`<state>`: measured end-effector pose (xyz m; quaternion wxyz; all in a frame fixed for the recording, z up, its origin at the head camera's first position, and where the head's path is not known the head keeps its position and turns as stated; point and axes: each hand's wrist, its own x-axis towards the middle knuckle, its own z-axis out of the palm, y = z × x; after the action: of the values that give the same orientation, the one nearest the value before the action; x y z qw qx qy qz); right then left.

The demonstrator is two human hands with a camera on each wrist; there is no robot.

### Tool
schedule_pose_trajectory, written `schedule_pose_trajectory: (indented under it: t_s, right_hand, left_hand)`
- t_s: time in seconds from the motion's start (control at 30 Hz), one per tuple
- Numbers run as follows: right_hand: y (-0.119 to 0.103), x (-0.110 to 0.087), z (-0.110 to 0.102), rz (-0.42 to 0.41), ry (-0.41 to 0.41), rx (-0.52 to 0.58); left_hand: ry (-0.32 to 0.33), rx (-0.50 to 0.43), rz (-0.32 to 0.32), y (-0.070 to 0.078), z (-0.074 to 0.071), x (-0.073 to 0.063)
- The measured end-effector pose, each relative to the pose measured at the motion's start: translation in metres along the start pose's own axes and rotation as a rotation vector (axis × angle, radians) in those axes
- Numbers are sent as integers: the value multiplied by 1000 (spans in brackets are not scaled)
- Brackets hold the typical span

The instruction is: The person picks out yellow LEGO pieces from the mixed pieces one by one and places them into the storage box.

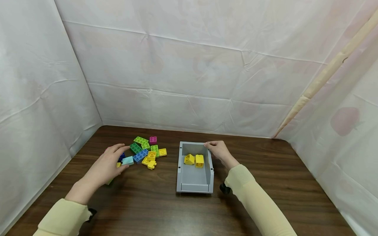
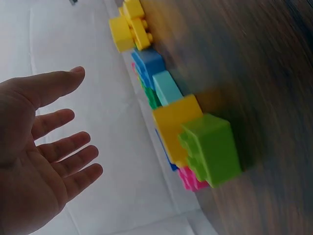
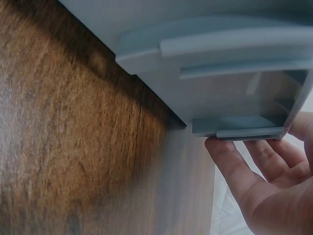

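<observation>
resting on the brown table [image 1: 141, 203], the gray bin [image 1: 193, 177] is pinched at its far right corner by the right hand [image 1: 220, 152]; two yellow bricks [image 1: 199, 161] are contained inside. with fingers spread, the left hand [image 1: 106, 165] is held near the coloured bricks [image 1: 140, 156].

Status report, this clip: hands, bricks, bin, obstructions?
Left hand by the loose bricks, holding nothing. Right hand grips gray bin near far right corner. Two yellow bricks inside. No obstruction visible over the bin's top.
</observation>
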<state>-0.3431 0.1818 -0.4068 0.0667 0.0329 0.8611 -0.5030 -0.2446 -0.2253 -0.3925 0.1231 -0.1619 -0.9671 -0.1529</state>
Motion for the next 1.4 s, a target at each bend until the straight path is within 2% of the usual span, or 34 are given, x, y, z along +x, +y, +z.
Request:
schedule_pose_trajectory:
  t_s: [0.1,0.27,0.63,1.2,1.4]
  right_hand:
    - [0,0,0,-10,2,-9]
    - [-1,-1,0,-16,-3,-15]
    - [0,-1,-1,-15,3,-15]
    - [1,-1,-1,-17,3,14]
    - [2,0,-1,-18,-3,8]
  left_hand:
    - [-19,-8,-26,-7,1,-1]
    - [-39,-16,-29,-18,4,-3]
    - [-142,-12,-62,-35,18,-4]
    - [-141,3,-72,-37,22,1]
    - [-171,35,-67,-36,21,2]
